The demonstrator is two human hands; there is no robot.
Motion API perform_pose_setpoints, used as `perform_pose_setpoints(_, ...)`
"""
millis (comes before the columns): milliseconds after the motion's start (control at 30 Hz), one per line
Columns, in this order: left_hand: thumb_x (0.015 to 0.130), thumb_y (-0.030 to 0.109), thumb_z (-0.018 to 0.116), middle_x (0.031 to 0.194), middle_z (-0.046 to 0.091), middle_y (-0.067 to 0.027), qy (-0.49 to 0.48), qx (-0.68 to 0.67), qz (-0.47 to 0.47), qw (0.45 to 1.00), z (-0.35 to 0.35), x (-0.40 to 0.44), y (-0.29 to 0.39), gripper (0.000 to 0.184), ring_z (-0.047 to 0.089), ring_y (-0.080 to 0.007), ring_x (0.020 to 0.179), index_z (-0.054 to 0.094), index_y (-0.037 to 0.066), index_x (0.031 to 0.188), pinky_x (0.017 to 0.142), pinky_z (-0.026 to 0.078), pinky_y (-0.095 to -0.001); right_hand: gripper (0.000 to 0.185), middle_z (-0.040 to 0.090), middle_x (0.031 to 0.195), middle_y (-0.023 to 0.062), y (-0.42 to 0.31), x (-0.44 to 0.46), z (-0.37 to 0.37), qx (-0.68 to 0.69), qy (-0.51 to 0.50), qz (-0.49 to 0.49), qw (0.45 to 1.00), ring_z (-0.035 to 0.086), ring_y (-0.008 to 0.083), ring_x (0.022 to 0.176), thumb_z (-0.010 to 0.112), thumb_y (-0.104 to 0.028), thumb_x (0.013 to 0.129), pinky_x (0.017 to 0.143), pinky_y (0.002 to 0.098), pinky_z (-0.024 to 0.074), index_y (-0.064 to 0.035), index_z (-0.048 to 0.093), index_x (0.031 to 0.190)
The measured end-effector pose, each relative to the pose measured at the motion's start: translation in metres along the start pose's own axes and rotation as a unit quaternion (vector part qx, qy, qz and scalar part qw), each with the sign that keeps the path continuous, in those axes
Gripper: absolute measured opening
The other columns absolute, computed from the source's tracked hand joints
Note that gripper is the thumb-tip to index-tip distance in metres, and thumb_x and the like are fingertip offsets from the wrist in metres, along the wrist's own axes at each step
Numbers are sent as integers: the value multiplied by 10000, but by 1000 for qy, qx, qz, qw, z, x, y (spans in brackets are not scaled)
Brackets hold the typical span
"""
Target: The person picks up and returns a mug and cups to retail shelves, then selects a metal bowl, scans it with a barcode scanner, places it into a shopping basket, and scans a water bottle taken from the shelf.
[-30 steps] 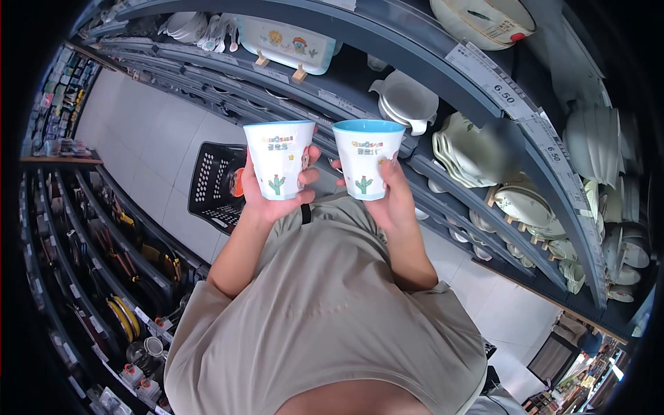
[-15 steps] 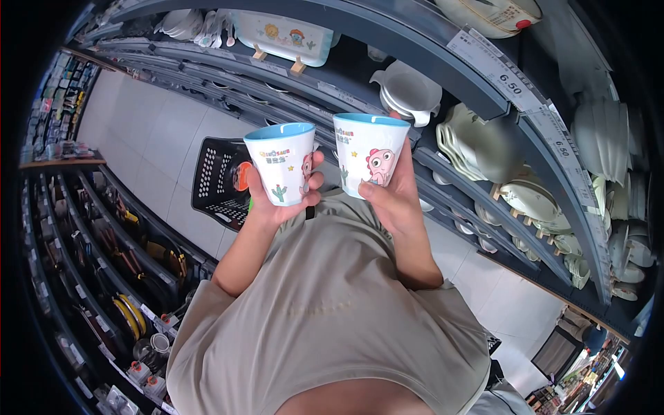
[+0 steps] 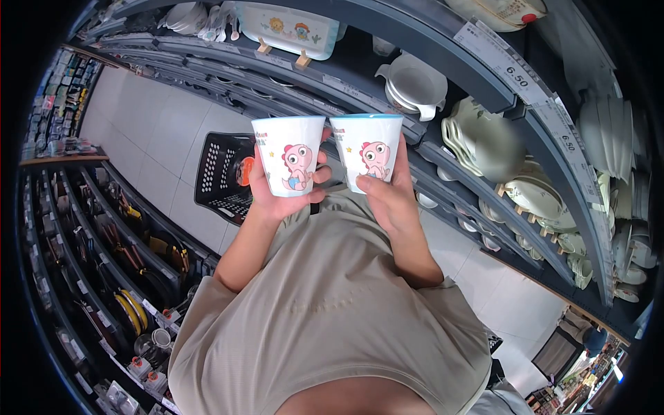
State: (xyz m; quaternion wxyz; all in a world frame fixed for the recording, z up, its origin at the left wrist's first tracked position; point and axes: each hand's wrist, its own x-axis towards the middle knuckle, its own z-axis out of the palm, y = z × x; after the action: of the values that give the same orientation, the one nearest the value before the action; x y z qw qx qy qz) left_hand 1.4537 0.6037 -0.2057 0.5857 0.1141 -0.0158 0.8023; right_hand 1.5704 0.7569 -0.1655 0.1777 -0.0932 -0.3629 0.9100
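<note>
Two white cups with pink dinosaur prints stand upright side by side in the air, a small gap between them. My left hand (image 3: 278, 197) is wrapped round the lower part of the left cup (image 3: 282, 153), its fingertips showing at the right edge. Around the right cup (image 3: 360, 149), which has a blue rim, my right hand (image 3: 391, 197) is closed, with the thumb across the front near the printed figure. The insides of both cups are almost hidden at this angle.
A black basket (image 3: 214, 176) rests on the tiled floor behind my left hand. Grey shelving (image 3: 415, 38) holds a patterned tray (image 3: 290, 29), white bowls (image 3: 415, 83) and plates (image 3: 536, 197). Racks of utensils (image 3: 111, 242) line the left. Someone in dark clothing (image 3: 593, 340) is at lower right.
Both cups have been turned, so the pink figures now face me where cactus prints showed before. The left cup has straightened from a tilt and sits closer to the right one.
</note>
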Motion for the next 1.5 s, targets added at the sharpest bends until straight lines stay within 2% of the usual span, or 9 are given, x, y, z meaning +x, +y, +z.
perform_pose_setpoints(400, 913, 616, 367, 1360, 412, -225, 8, 23, 9, 1000, 0, -7, 1, 799, 512, -327, 1065, 227, 49, 1458, 726, 492, -421, 856, 466, 1291, 122, 5, 0, 2, 17, -5, 19, 1000, 489, 252, 1205, 615, 85, 701, 984, 415, 434, -100, 194, 1423)
perform_pose_setpoints(600, 944, 586, 295, 1403, 356, -251, 2, 33, 2, 999, 0, -10, 2, 744, 522, -379, 1112, 230, 52, 1458, 761, 518, -474, 669, 465, 1321, 180, 9, -3, -14, 149, -39, 99, 983, 531, 316, 1154, 571, -28, 753, 966, 503, 440, -34, 310, 1370)
perform_pose_setpoints(800, 756, 510, 720, 1279, 437, -149, -30, 98, 25, 994, 6, -2, -1, 1001, 538, -315, 1048, 198, 27, 1461, 737, 548, -401, 826, 367, 1414, 195, 9, 3, -24, 330, -135, 175, 918, 509, 338, 1116, 630, -183, 677, 908, 511, 459, -15, 297, 1414)
perform_pose_setpoints(833, 592, 498, 853, 1109, 428, -57, 33, 113, -4, 993, 16, -3, 2, 1212, 519, -236, 959, 149, 49, 1470, 698, 534, -352, 821, 358, 1418, 189, 11, 4, -26, 318, -152, 173, 920, 510, 329, 1098, 641, -214, 700, 885, 496, 468, -18, 293, 1418)
perform_pose_setpoints(933, 603, 512, 841, 1159, 464, -76, -1, 110, 16, 994, 8, -8, 1, 1145, 518, -229, 952, 228, 36, 1445, 690, 533, -349, 825, 351, 1417, 172, 21, 1, -36, 299, -187, 165, 921, 511, 305, 1055, 665, -331, 765, 821, 452, 491, -28, 280, 1428)
perform_pose_setpoints(1133, 658, 533, 795, 1294, 505, -158, 174, 290, 16, 941, 20, -16, 2, 1036, 582, -281, 1004, 299, 19, 1409, 632, 547, -326, 891, 392, 1372, 156, 25, -1, -41, 269, -206, 165, 926, 503, 279, 1052, 638, -552, 810, 760, 403, 493, -28, 273, 1431)
perform_pose_setpoints(1167, 783, 591, 649, 1320, 479, -192, 156, 314, 29, 936, 11, -20, 1, 923, 582, -326, 1074, 301, 7, 1406, 664, 576, -361, 887, 391, 1373, 160, 25, -1, -40, 267, -195, 169, 928, 502, 284, 1061, 640, -544, 810, 761, 401, 492, -27, 273, 1430)
perform_pose_setpoints(1300, 900, 661, 332, 1337, 438, -248, 154, 186, 36, 970, 25, -15, 7, 852, 497, -428, 1186, 256, -2, 1429, 809, 556, -490, 865, 413, 1357, 183, 17, -4, -30, 218, -88, 149, 960, 501, 308, 1097, 613, -554, 817, 795, 410, 474, -17, 296, 1417)
perform_pose_setpoints(1500, 815, 556, 628, 1377, 425, -218, 57, 201, 28, 978, 15, -21, 9, 895, 330, -466, 1316, 271, 12, 1430, 1014, 390, -579, 703, 506, 1285, 170, 15, -3, -24, 256, -70, 148, 953, 529, 308, 1064, 497, -559, 867, 789, 432, 470, -65, 415, 1360)
